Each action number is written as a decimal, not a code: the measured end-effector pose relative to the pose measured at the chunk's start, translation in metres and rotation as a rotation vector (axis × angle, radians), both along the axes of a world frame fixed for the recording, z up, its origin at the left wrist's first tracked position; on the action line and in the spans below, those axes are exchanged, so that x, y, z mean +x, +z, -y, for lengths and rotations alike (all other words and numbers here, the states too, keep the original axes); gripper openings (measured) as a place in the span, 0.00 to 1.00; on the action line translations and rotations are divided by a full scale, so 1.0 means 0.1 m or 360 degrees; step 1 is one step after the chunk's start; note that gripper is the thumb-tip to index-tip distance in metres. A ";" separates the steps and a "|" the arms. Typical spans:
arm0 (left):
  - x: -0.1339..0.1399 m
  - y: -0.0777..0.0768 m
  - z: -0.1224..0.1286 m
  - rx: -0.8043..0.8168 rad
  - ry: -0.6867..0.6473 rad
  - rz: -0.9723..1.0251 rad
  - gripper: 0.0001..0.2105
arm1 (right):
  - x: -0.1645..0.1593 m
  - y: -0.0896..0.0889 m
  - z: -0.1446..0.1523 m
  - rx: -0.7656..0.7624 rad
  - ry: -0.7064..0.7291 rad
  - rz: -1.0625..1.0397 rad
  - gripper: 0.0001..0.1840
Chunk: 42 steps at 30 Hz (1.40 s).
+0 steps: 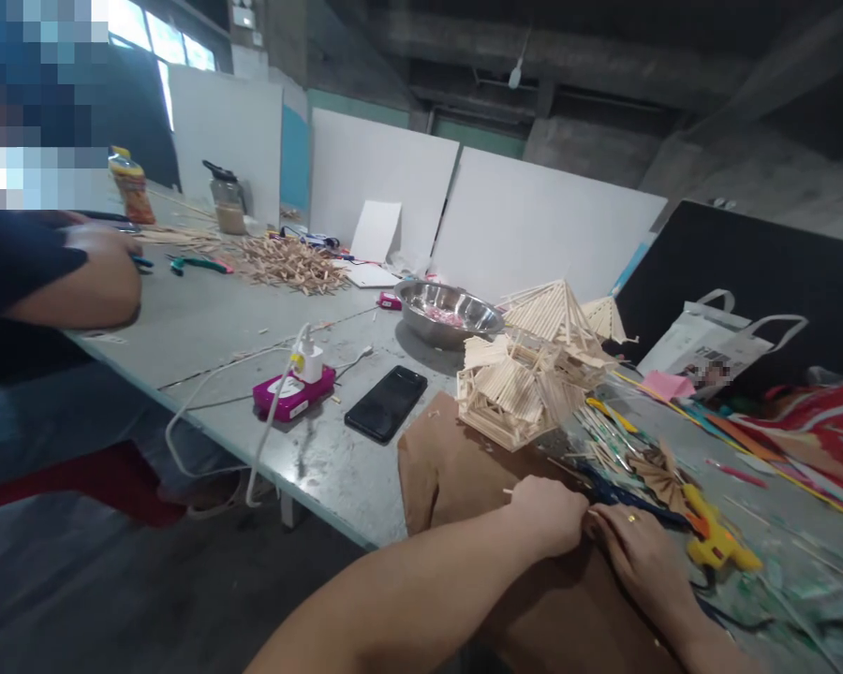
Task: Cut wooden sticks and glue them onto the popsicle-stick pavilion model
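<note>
Over a brown sheet (456, 468) on the near table edge, my left hand (549, 515) is closed, with the pale tip of a thin wooden stick (508, 490) poking out past its knuckles. Close against it, my right hand (632, 541), wearing a ring, has its fingers curled in; what they hold is hidden. Just beyond both hands stands a model pavilion (516, 388) built of small wooden sticks, with pointed roofs behind it. A yellow glue gun (720, 538) lies to the right of my right hand.
A black phone (386, 402) and a magenta power strip (295, 391) with white cables lie to the left. Behind are a steel bowl (450, 314) and a heap of wooden pieces (291, 264). Another person's arm (88, 276) rests at far left. White bags (717, 342) stand at right.
</note>
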<state>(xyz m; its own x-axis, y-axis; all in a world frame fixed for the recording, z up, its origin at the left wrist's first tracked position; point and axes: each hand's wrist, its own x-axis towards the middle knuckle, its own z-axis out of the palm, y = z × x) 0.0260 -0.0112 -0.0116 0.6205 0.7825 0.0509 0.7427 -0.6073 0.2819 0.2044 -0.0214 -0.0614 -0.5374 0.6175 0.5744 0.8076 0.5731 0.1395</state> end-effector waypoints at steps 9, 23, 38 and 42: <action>0.01 -0.03 -0.02 -0.0125 -0.0036 0.0082 0.13 | 0.04 -0.05 0.00 0.0056 0.0026 0.0044 0.12; -0.01 -0.03 -0.03 -0.0121 -0.0053 0.0133 0.13 | -0.03 0.01 0.03 0.0114 0.0012 0.0057 0.11; -0.02 -0.06 -0.02 -0.0020 -0.0050 0.0154 0.13 | -0.05 -0.04 0.04 0.0133 -0.0103 0.0098 0.11; -0.01 -0.08 -0.01 0.0017 -0.0033 0.0183 0.13 | -0.06 -0.04 0.04 0.0151 -0.0160 0.0118 0.13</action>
<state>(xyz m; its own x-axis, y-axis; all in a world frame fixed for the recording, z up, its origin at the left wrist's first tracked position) 0.0252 -0.0100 -0.0197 0.6262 0.7686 0.1308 0.6932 -0.6256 0.3579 0.1988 -0.0259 -0.0649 -0.5187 0.6149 0.5940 0.8456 0.4714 0.2505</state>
